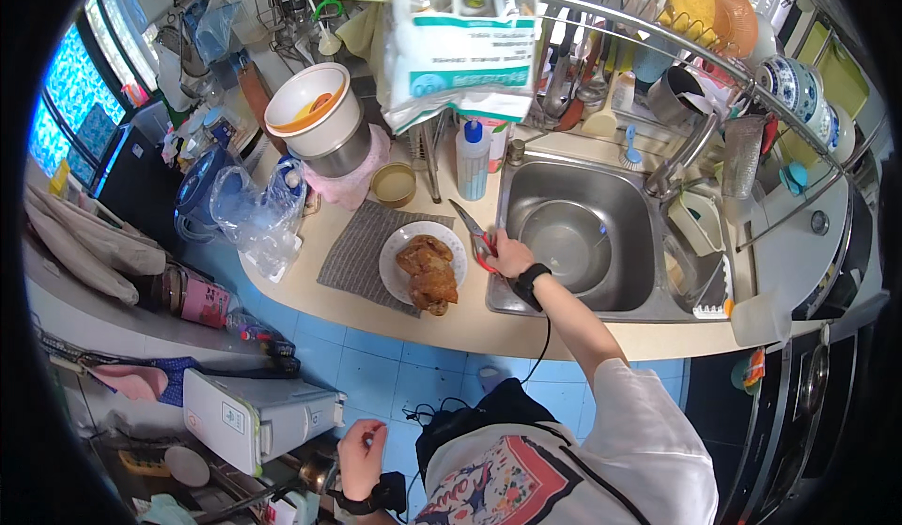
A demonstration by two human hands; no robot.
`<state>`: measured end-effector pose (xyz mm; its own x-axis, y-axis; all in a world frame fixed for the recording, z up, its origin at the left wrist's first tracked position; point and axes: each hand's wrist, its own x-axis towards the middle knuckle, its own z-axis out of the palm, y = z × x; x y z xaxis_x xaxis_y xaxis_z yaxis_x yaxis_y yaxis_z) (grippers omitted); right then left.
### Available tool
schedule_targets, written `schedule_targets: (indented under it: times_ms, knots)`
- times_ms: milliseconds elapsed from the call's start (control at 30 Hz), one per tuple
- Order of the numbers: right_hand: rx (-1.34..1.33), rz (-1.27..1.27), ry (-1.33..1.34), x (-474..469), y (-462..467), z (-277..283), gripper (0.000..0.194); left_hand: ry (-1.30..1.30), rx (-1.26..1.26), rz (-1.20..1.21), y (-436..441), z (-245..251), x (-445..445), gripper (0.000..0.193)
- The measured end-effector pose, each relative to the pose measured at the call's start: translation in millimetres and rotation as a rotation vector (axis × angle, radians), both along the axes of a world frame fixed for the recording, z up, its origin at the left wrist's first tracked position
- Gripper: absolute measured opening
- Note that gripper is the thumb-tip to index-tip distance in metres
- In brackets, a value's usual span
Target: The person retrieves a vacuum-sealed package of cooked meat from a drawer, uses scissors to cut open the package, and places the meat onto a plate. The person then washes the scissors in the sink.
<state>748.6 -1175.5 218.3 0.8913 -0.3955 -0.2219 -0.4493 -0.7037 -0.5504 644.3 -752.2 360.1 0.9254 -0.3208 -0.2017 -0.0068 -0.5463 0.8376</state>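
Observation:
My right hand [513, 255] has its fingers around the red handle of a pair of kitchen scissors [470, 218], on the counter strip beside the sink. The scissors' blades point away from me, toward the back left. Just left of them, a whole browned cooked chicken [428, 271] lies on a white plate [390, 260]. Part of a grey cloth mat [352, 253] shows from under the plate. My left hand [362, 454] hangs low at the left of my body, away from the counter, its fingers loosely curled with nothing visible in them.
A steel sink [631, 243] with a round basin [567, 243] inside lies right of my hand. Behind the plate stand a blue-capped bottle [472, 165], a shallow round tin [393, 185] and white bowls [310, 123]. A printed plastic bag [461, 45] hangs overhead. A lidded bin [282, 412] stands behind me.

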Motion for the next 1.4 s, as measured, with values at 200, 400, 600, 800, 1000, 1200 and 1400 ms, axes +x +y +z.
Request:
schedule_targets:
  times_ms: [200,400,600,800,1000,1200,1400]
  knots:
    - [0.288,0.013,-0.331,-122.7,14.5,77.7,0.034,0.288,-0.385,-0.441,-113.7,-23.6,16.4,0.025]
    - [0.105,-0.063,-0.299,-225.6,31.0,138.3,0.037,0.630,-0.703,-0.498,-297.1,-59.7,-14.0,0.027]
    - [0.137,-0.151,-0.405,-289.2,-52.1,147.9,0.033,0.664,-0.576,-0.645,-399.5,-62.4,-49.5,0.023]
    - [0.334,-0.266,-0.727,-320.2,-219.6,126.2,0.028,0.909,-0.560,-0.382,-495.1,-75.7,-43.4,0.015]
    - [0.246,-0.558,-0.996,-219.1,-392.4,37.0,0.040,0.872,-0.361,-0.311,-543.6,-49.7,-53.2,0.012]
    - [0.455,-0.468,-0.841,-192.9,-411.6,-5.8,0.019,0.892,-0.272,-0.319,-572.3,-23.7,-60.5,0.016]
    - [0.408,-0.379,-0.826,-205.1,-411.5,-4.2,0.018,0.907,-0.267,-0.376,-582.2,-18.8,-59.6,0.020]
